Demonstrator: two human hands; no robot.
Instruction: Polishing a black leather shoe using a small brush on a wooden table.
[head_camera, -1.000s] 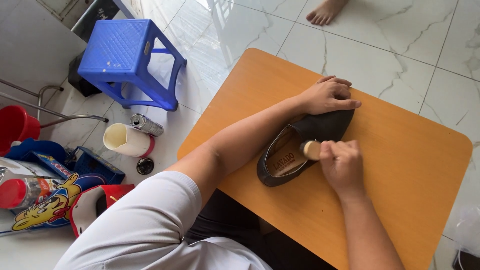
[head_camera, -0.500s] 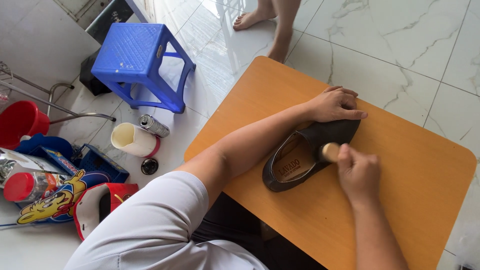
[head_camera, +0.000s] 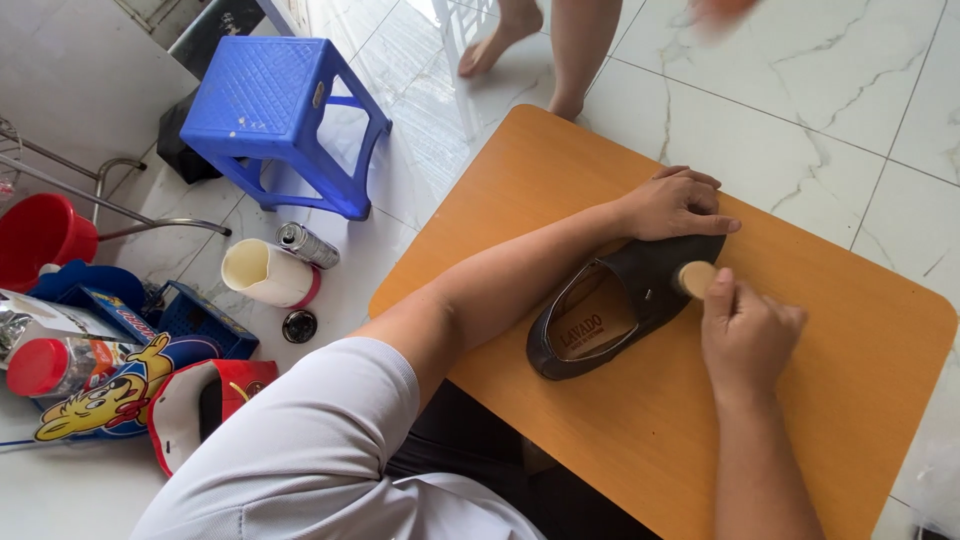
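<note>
My left hand (head_camera: 675, 205) lies flat over the toe end of a black leather shoe (head_camera: 620, 300), palm down, fingers spread loosely across the upper and pressing it onto the orange wooden counter (head_camera: 820, 330). That grip is wide and closes on nothing; it only pins the shoe from above. My right hand (head_camera: 745, 335) has a narrow grip, curled into a fist around a small round tan applicator (head_camera: 695, 278), whose pale face touches the side of the shoe near the toe, just beside my left fingertips.

The shoe lies near the middle of the counter, toe pointing away from me to the upper right, its open mouth toward me so the tan lining shows. The counter's far edge sits over a white marbled tile floor (head_camera: 800, 90).

On the floor to my left stands a blue plastic stool (head_camera: 275, 110). Near it lie a cream cup (head_camera: 265, 272) tipped on its side, a small silver can (head_camera: 305, 244) just beside the cup, and a dark round lid (head_camera: 299, 326). Farther left sit a red bucket (head_camera: 40, 235) and a blue basket (head_camera: 195, 325). Another person's bare feet (head_camera: 500, 35) stand on the tiles beyond the counter.
</note>
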